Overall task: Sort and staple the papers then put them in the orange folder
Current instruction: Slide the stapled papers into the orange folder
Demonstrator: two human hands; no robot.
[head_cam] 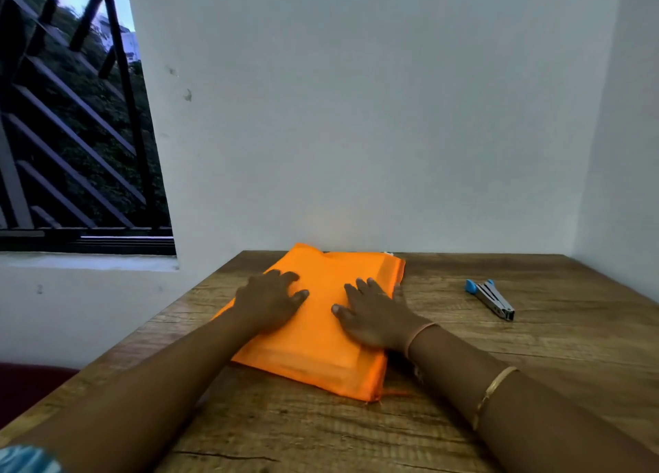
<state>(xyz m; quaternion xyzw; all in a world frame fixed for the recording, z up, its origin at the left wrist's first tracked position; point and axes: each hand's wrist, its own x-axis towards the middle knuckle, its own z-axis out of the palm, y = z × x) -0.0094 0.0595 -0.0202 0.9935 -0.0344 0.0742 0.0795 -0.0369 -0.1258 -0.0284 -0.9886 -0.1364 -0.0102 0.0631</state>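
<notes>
Wooden table (321,433) nearest. Orange folder (321,330) lies flat at table centre, far edge close to white wall (356,116). Left hand (269,299) and right hand (374,315) both rest palm-down on folder, fingers spread, gripping nothing. Stapler (491,298) lies right of folder, well apart. Window (71,116) far left.

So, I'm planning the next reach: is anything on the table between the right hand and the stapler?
Nothing visible does. The right hand rests flat on the orange folder; the stapler lies to its right, apart from the folder, with only bare wooden table between them.
</notes>
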